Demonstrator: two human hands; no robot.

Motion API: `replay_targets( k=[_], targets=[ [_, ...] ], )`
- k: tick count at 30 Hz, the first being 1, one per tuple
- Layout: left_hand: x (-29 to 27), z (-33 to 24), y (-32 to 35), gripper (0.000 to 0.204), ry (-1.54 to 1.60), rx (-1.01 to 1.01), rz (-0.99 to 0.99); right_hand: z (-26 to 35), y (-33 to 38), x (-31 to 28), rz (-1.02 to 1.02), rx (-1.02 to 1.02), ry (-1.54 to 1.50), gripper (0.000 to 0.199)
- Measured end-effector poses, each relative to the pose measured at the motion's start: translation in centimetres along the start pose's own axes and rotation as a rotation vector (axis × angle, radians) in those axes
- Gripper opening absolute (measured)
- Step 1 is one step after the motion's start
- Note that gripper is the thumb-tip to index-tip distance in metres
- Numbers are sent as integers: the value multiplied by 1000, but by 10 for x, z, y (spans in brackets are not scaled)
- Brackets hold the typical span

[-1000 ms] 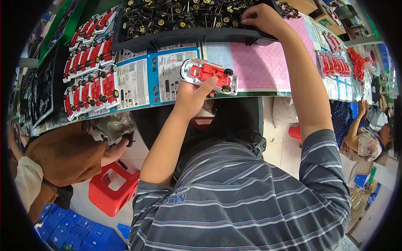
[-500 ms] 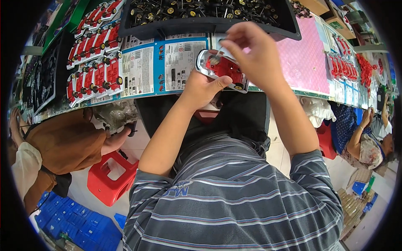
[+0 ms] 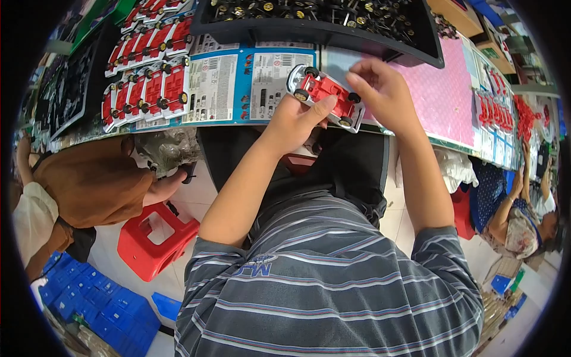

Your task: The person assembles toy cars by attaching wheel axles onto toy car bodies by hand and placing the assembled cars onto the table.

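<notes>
My left hand (image 3: 292,124) grips a toy car (image 3: 326,92) turned upside down, its thumb lying across the red underside. The car has a white body, and black wheels show at both ends. Close beside the car's right end is my right hand (image 3: 389,98), its fingers half curled and the thumb apart from them. I see nothing in that hand. Its thumb is near a rear wheel; whether they touch is hard to tell. Beyond the hands stands a black tray (image 3: 333,34) full of small wheels on axles, some with yellow hubs.
Rows of upturned red-and-white toy cars (image 3: 147,92) lie at the left of the table. Pink sheeting (image 3: 443,98) covers part of the right side, with red car parts (image 3: 495,110) farther along. Other people sit at both sides. A red stool (image 3: 156,238) stands at lower left.
A wheel pair now sits at the car's left end, where my right hand was working. That hand has moved right and nearer to me. The view has shifted slightly.
</notes>
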State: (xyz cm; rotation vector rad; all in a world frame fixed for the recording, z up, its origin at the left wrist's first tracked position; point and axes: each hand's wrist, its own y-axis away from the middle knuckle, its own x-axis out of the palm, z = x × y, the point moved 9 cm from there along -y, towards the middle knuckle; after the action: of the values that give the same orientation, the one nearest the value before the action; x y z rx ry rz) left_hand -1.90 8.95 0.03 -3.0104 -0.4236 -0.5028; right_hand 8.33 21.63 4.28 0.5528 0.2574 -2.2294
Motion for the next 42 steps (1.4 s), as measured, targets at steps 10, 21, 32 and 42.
replay_targets(
  k=[10,21,32,42],
  targets=[
    [-76,-23,43,32,-68,2,-388,-4,34,84,370,102,-681,55],
    [-145,-53,82,50,-359,-337,-579,46,-15,169,282,-82,-225,41],
    [-175,-65,144,41,-481,-21,-785,73,-51,206,313,-145,-94,61],
    [-171,-59,133,33,-532,16,-795,69,-46,194,303,-210,-182,47]
  ],
)
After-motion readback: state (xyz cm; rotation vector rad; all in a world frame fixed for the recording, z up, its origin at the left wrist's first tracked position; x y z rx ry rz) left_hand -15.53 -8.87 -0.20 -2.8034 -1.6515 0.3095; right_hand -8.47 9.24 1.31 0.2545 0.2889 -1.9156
